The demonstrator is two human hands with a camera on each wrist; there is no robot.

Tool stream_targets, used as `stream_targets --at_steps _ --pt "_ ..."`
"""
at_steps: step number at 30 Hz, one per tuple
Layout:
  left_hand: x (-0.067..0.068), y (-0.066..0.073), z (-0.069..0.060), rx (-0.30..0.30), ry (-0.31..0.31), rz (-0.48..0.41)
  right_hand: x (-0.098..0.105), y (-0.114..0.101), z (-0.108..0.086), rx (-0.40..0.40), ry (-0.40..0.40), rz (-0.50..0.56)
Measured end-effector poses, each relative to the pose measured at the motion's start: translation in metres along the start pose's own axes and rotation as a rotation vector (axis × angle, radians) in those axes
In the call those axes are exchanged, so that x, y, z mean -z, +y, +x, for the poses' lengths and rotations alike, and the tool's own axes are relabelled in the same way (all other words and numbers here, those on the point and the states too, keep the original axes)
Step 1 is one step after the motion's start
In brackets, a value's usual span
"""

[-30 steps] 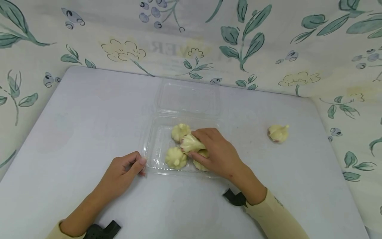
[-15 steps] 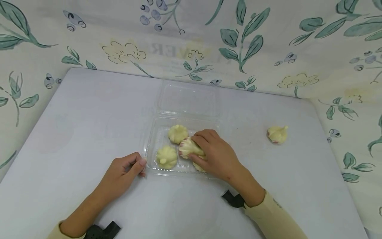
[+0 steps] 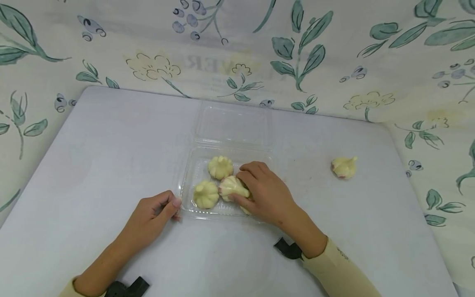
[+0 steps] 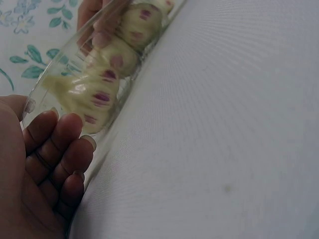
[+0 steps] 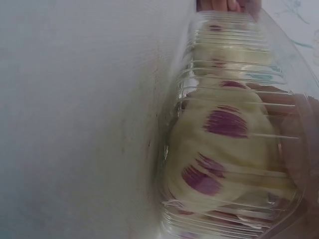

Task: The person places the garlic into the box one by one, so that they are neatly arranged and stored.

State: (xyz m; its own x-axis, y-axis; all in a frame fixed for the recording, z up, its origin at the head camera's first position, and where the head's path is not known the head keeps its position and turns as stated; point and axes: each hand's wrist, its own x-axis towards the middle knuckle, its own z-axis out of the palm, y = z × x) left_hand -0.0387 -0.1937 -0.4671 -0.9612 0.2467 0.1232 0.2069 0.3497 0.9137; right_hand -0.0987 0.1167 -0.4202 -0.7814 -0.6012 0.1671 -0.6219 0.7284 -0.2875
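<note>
A clear plastic clamshell box (image 3: 186,169) lies opened flat on the white table, its lid (image 3: 233,123) folded back. My right hand (image 3: 269,194) reaches into the base and grips a garlic bulb (image 3: 231,186), which is tilted with its stem toward the palm. To the left of it sit two more garlic bulbs, one toward the back (image 3: 220,167) and one in front (image 3: 205,194). Another lies mostly hidden under my right hand. My left hand (image 3: 156,212) pinches the box's left rim, thumb on top, fingers curled outside the wall (image 4: 35,94).
A separate garlic bulb (image 3: 344,168) rests on the table (image 3: 371,206) to the right of the box. Floral cloth (image 3: 230,49) hangs behind the table. Black wrist devices (image 3: 289,248) sit on both forearms.
Inside the box, the front-left bulb has shifted left, toward the wall. The bulb in my right hand has moved slightly left and down beside it. My left hand stays at the rim.
</note>
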Motion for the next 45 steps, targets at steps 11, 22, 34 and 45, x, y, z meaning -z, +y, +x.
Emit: stream_targets --at_steps 11,22,34,45 --pt "0.002 -0.001 0.000 -0.005 -0.005 -0.001 0.003 -0.002 0.002 0.006 -0.069 -0.009" --pt "0.002 0.000 -0.001 -0.015 -0.001 -0.010 0.020 0.004 -0.002 -0.019 -0.077 0.083" --pt "0.000 -0.002 0.001 -0.026 -0.005 -0.030 0.056 0.019 -0.011 -0.099 0.027 0.085" --pt "0.000 -0.002 0.001 -0.035 -0.008 -0.050 0.095 0.054 -0.038 -0.248 0.167 0.064"
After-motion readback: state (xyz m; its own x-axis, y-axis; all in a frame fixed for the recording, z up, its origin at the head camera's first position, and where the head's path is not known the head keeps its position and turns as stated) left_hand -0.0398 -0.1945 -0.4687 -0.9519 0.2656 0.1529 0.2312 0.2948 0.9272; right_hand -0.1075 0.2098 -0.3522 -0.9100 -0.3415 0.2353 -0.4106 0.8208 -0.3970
